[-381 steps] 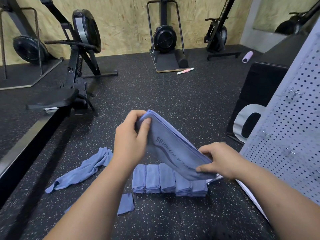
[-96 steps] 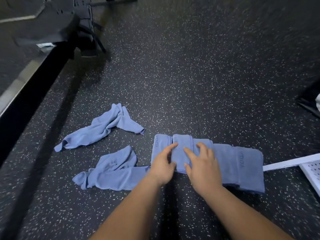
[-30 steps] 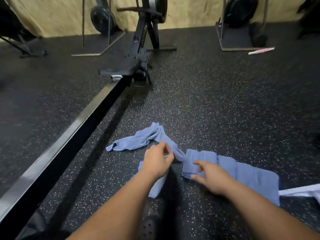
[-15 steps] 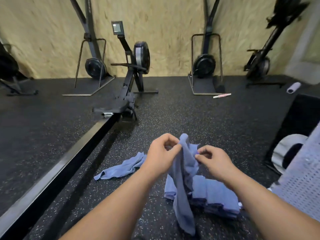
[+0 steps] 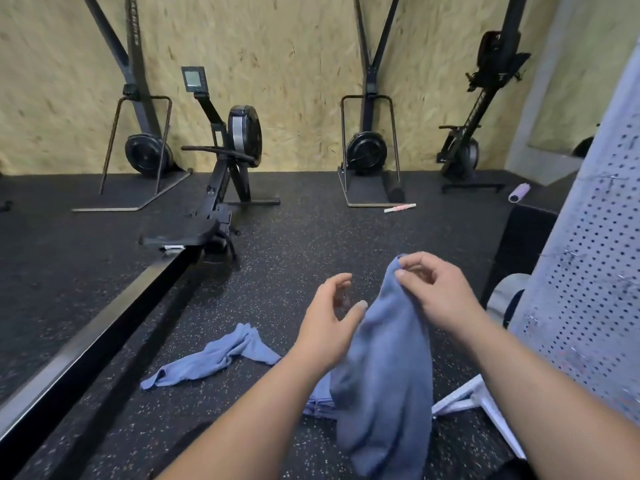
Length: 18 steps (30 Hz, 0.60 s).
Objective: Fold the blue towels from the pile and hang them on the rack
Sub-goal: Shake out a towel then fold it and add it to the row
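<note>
Pinching top of blue towel (image 5: 384, 375), right hand (image 5: 440, 296) grip tight; left hand (image 5: 325, 327) grip half-open, empty

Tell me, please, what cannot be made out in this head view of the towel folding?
All in the head view:
Folded towels: mostly hidden behind the hanging towel and the left forearm; number unclear.
Rack: cut off by the right edge.
Left hand: fingers blurred; whether the thumb touches the hanging towel is unclear.
Rower's monitor: too small to read.
</note>
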Motion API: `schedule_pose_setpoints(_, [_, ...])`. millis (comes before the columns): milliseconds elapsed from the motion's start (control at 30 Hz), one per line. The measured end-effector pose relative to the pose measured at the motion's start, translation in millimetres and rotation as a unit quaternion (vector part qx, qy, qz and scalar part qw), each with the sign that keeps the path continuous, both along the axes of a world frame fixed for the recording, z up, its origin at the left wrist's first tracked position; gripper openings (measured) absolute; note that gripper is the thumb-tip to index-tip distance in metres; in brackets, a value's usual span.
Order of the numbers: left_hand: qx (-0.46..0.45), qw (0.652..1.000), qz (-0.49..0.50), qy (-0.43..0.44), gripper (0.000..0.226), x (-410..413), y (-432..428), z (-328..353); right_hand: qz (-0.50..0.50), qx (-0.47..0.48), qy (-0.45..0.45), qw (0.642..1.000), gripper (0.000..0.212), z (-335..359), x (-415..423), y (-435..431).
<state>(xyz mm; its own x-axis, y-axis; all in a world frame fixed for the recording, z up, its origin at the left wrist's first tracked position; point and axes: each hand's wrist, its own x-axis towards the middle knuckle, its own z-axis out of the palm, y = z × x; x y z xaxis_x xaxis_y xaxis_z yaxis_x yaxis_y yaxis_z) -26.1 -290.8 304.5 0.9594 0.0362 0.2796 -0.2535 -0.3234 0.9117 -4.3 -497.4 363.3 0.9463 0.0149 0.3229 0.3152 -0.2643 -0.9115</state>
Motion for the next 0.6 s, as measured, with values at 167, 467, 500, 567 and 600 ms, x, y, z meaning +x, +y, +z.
schedule_pose_setpoints(167, [0.024, 0.995, -0.095, 0.011, 0.045, 23.4, -12.0, -9.1, 0.060, -0.121, 0.039, 0.990, 0.021, -56.5, -1.2, 1.2])
schedule_pose_setpoints(467, [0.092, 0.990, -0.100, 0.029, 0.012, 59.6, 7.8, -31.2, 0.006, -0.119, 0.068, 0.991, 0.019, -81.9, 34.5, 14.8])
schedule_pose_setpoints(500, [0.108, 0.989, -0.091, 0.034, 0.012, 62.8, 10.9, -34.5, 0.004, -0.129, 0.070, 0.989, 0.018, -85.9, 37.7, 19.1])
schedule_pose_setpoints(567, [0.146, 0.985, -0.086, 0.044, 0.012, 68.3, 17.4, -39.3, 0.001, -0.176, 0.060, 0.982, 0.016, -91.4, 42.9, 26.0])
schedule_pose_setpoints(600, [0.164, 0.982, -0.084, 0.045, 0.010, 69.9, 21.0, -40.2, 0.003, -0.202, 0.054, 0.978, 0.014, -91.9, 45.1, 27.5])
